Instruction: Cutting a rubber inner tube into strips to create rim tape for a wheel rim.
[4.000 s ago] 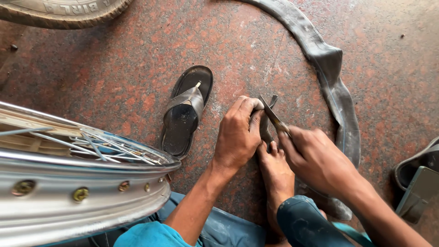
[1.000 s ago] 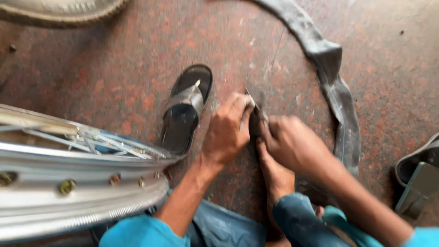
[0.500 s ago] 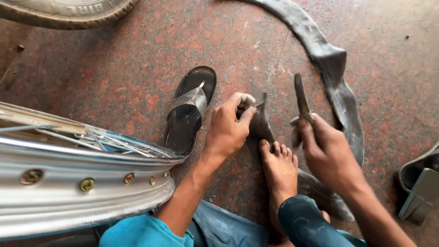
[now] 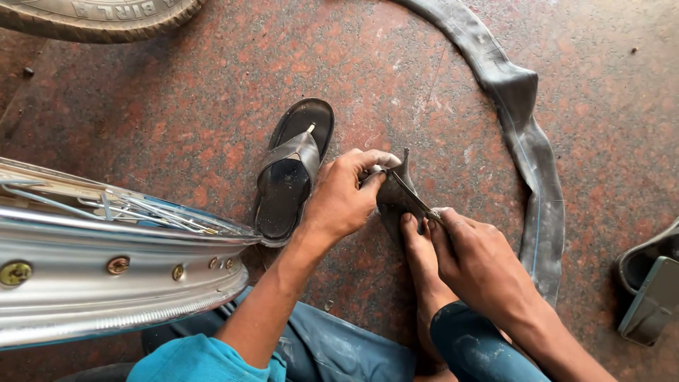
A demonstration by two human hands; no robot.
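My left hand (image 4: 345, 197) pinches the top edge of a small piece of black rubber (image 4: 391, 203) and holds it upright on the floor. The toes of my bare foot (image 4: 422, 263) press on its lower end. My right hand (image 4: 481, 258) is closed on a thin dark tool (image 4: 412, 199), whose blade lies slanted across the rubber piece, up towards my left fingers. Both hands are close together, just right of a black sandal (image 4: 290, 177).
A limp black inner tube (image 4: 527, 120) curves over the reddish stone floor from the top to the right. A shiny spoked wheel rim (image 4: 106, 283) lies at the left, a tyre (image 4: 92, 14) at the top left, and a dark object (image 4: 651, 290) at the right edge.
Half a second ago my right hand held the tool raised upright, apart from the rubber piece. Now it has come down and left, with the tool laid across the rubber. My left hand has stayed put.
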